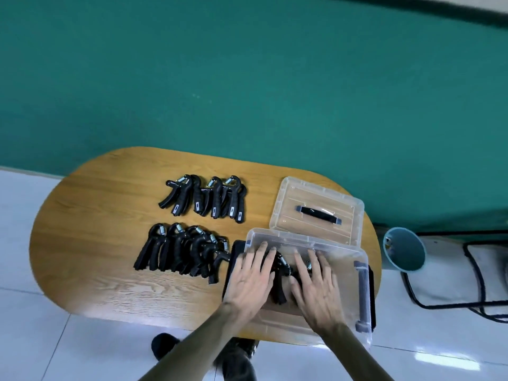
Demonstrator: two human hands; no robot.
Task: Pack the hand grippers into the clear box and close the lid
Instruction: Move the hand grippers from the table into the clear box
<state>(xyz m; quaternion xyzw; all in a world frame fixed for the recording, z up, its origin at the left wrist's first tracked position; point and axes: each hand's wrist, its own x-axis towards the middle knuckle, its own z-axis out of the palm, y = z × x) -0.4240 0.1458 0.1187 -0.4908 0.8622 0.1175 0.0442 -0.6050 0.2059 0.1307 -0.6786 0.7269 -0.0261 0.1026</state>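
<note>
1. The clear box [338, 254] is sitting at 4 o'clock on the surface [110, 270], holding hand grippers [280, 273].
2. Left hand [247, 281] and right hand [316, 290] are reaching inside — fingers flat, released, pressing the grippers.
3. The lid [319, 207] is lying at 2 o'clock — more loose grippers [181, 251] are waiting at 9.

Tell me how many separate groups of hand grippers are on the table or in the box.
3: a far row, a nearer overlapping row, and some in the clear box under both hands, partly hidden.
</note>
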